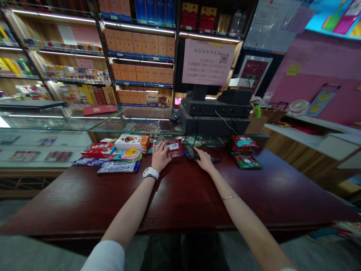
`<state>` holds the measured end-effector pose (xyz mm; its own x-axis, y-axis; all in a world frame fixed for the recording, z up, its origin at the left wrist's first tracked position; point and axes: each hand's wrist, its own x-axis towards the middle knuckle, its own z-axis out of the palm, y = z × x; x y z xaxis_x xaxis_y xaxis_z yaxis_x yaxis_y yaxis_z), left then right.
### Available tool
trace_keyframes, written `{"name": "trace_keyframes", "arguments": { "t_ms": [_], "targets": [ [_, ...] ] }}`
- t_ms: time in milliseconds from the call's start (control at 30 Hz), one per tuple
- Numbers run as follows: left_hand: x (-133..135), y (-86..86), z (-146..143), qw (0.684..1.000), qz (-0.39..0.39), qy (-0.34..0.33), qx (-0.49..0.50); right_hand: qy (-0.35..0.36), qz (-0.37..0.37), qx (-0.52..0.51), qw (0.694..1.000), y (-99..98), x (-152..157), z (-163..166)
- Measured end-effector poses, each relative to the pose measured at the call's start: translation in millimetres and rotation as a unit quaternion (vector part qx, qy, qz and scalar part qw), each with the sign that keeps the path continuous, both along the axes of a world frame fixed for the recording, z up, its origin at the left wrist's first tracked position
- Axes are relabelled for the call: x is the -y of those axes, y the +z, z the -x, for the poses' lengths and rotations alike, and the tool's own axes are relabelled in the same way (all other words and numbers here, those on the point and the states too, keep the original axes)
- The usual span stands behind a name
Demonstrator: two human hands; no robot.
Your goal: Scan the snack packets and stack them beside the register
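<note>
My left hand [160,156], with a white watch at its wrist, rests its fingers on a dark red snack packet [175,149] and grips its left part. The packet lies on the dark wooden counter with its white barcode label facing up. Just to the right, my right hand [203,159] is closed around a black barcode scanner [190,153]. The scanner's head points left at the packet, close to its right edge. My palm hides part of the scanner's handle.
Left of my hands lie a white-and-orange box [132,141], a red box [97,149] and blue-white snack packs [119,167]. Red and green packets [247,161] are stacked at the right. A cash register [214,116] and a phone [165,125] sit beyond, on a glass case.
</note>
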<state>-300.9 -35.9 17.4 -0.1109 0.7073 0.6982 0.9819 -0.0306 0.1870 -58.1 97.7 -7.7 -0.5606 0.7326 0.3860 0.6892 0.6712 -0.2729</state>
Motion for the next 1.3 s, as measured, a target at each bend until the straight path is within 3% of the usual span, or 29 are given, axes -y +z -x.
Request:
{"name": "trace_keyframes", "arguments": {
  "t_ms": [233,433,567,733,900,1300],
  "targets": [
    [0,0.6,0,1.000,-0.006,-0.009,-0.013,0.090,-0.086,-0.133,0.983,16.0,18,9],
    [1,0.8,-5,0.999,-0.010,-0.035,-0.039,0.074,-0.129,-0.092,0.985,43.2,41,41],
    [2,1.1,-10,0.997,-0.016,-0.053,-0.050,0.020,-0.128,-0.099,0.987,45.1,43,52],
    [1,1.5,-17,0.994,-0.039,-0.077,-0.067,-0.012,-0.088,-0.132,0.987,40.2,36,37],
    [3,2.3,-23,0.988,-0.037,-0.108,-0.104,0.032,-0.035,-0.149,0.988,40.1,28,21],
    [5,3.8,-30,0.988,-0.002,-0.107,-0.107,0.059,-0.045,-0.204,0.976,46.9,30,21]
  ]
}}
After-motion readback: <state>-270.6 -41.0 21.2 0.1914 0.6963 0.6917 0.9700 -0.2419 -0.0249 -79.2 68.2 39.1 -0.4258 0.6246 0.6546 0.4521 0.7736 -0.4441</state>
